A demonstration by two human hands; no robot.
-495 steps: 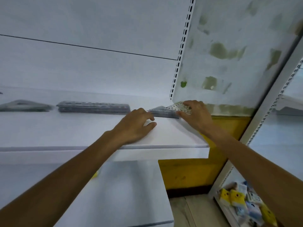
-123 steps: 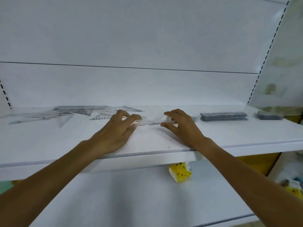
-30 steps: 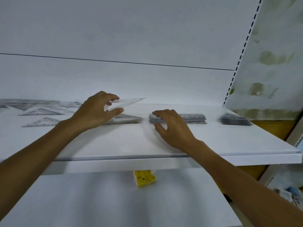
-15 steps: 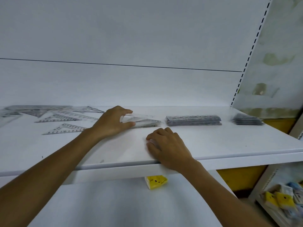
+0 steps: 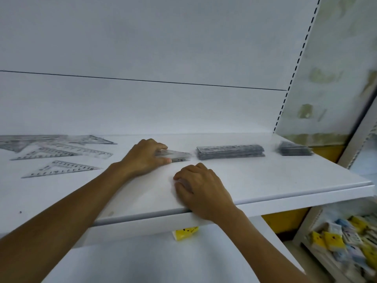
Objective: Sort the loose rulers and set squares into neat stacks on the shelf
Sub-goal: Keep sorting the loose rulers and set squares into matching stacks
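Loose set squares (image 5: 61,168) lay scattered at the left end of the shelf (image 5: 285,180). Next, the left hand (image 5: 142,158) had its grip pinched on the set-square stack (image 5: 177,156), thumb at front, fingers on top; prob. best to tap the edges flush w/ both hands. The right hand (image 5: 202,188) rested on the shelf, fingers loosely curled, holding nothing. The ruler stack (image 5: 230,152) & a smaller stack (image 5: 293,149) sat further right.

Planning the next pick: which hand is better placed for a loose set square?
Left, probably. The left hand, gripping the stack of clear set squares, is nearest the loose clear plastic set square; the right hand rests farther right.
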